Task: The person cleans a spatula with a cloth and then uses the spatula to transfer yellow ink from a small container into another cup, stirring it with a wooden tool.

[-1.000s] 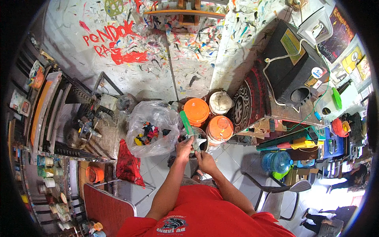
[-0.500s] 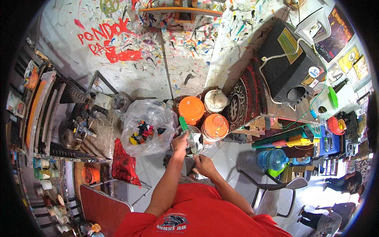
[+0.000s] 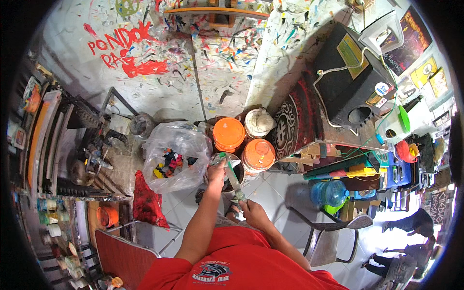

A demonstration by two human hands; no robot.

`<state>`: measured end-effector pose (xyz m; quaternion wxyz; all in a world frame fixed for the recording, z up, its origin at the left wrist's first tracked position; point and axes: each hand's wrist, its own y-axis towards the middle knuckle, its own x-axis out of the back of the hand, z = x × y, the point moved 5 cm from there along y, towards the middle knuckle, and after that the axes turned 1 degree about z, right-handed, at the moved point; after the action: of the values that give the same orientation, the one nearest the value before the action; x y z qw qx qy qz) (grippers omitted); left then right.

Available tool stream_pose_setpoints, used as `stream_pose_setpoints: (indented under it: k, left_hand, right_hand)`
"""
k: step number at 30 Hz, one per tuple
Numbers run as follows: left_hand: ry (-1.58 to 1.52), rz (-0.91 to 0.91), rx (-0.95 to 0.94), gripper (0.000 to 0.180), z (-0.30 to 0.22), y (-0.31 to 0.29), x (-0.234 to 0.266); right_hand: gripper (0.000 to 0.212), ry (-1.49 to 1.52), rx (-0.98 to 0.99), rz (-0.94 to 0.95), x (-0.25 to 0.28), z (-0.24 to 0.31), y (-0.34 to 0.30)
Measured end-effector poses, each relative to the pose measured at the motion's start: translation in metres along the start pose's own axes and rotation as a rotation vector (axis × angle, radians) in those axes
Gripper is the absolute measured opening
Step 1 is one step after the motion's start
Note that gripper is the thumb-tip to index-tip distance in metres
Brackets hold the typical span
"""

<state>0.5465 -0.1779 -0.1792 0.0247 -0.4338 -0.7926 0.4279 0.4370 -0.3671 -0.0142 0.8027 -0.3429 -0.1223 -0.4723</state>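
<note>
My left hand (image 3: 217, 172) is closed around something with a bright green end (image 3: 222, 155) showing above the fingers; the rest of it is hidden. My right hand (image 3: 255, 213), nearer my body, grips the lower end of a long, flat, greyish blade (image 3: 234, 181) smeared with green. The blade slants up and left toward my left hand; whether it touches what that hand holds, I cannot tell. Under the hands stands an open bucket (image 3: 240, 170), partly hidden. Two orange-lidded buckets (image 3: 229, 133) (image 3: 258, 153) and a white tub (image 3: 259, 122) stand just beyond.
A clear plastic bag (image 3: 155, 140) of coloured scraps stands left of the buckets, near a red cloth (image 3: 148, 200). Chairs (image 3: 123, 258) (image 3: 330, 241) flank me. A black speaker box (image 3: 355, 79) and a blue water jug (image 3: 329, 194) are at right. People (image 3: 411, 224) are at far right.
The blade between my hands has come into clear view, slanting from my right hand. My left hand has tilted its green-ended thing lower, and my right hand has moved slightly down and right.
</note>
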Motion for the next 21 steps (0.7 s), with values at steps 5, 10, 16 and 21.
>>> stream_pose_setpoints:
  k: [5,10,16,21]
  left_hand:
    - [0.001,0.003,-0.018,0.033,0.005,0.002,-0.013]
    - [-0.024,0.034,0.090,0.028,0.022,0.015,-0.008]
    - [0.024,0.024,0.110,0.026,0.041,-0.016,-0.031]
    - [-0.039,0.037,0.109,0.028,0.047,-0.018,-0.015]
  right_hand:
    - [0.049,0.014,-0.095,0.009,0.018,0.006,-0.016]
    - [0.053,-0.003,-0.203,0.055,0.025,0.002,-0.035]
    - [0.050,-0.078,-0.229,0.035,0.046,-0.026,-0.061]
    - [0.056,-0.074,-0.238,0.006,0.068,-0.020,-0.094]
